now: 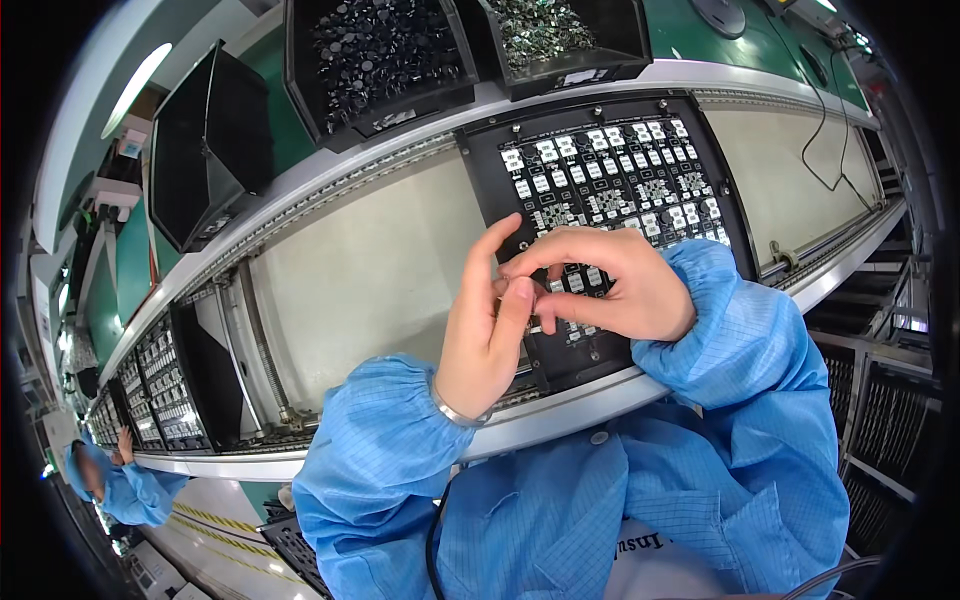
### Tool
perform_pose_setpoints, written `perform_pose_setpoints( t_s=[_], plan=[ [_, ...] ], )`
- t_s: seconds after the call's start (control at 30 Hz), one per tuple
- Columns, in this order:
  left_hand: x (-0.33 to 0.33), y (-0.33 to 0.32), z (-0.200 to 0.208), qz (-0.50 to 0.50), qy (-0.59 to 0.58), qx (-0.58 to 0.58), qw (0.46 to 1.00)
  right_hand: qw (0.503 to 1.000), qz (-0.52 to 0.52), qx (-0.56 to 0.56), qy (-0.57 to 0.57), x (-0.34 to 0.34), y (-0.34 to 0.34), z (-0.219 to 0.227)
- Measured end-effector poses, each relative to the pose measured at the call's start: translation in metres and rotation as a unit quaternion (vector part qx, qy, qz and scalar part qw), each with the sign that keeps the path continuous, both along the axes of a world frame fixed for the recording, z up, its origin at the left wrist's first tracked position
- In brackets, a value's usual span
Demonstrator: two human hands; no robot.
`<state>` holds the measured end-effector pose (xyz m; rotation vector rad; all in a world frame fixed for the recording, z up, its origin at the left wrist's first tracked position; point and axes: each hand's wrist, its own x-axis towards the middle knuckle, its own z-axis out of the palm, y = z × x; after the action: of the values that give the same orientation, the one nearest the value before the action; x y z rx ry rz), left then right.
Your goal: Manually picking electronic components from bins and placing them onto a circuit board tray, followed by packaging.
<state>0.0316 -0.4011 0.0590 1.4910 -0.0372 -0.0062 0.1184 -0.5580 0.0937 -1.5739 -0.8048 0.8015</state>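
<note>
My left hand (485, 325) and my right hand (620, 285) meet over the near left part of a black carrier frame (725, 230). Their fingertips are pinched together around something tiny, mostly hidden by the fingers. The left index finger points up, apart from that pinch. Below the hands, the carrier holds a panel of circuit boards (615, 160) with rows of white rectangular parts and small metallic patches. My hands cover the panel's near left portion. A band circles my left wrist, and blue sleeves cover both forearms.
The carrier sits on a conveyor with metal rails (370, 165). Beyond the far rail stand a black bin (300, 75) of dark small parts, another bin (632, 40) of greenish parts, and a tilted black bin (205, 150). More carriers (160, 385) and a blue-clad person (135, 495) are at left.
</note>
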Motion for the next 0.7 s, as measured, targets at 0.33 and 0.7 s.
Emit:
perform_pose_setpoints(
  t_s=[0.33, 0.7],
  plan=[
    [0.000, 0.000, 0.008, 0.062, 0.058, -0.014, 0.996, 0.971, -0.031, 0.099, -0.217, 0.003, -0.002, -0.012],
    [0.010, -0.003, -0.024, 0.232, 0.245, -0.245, 0.909, 0.963, -0.122, 0.157, -0.182, 0.039, -0.033, 0.018]
  ],
)
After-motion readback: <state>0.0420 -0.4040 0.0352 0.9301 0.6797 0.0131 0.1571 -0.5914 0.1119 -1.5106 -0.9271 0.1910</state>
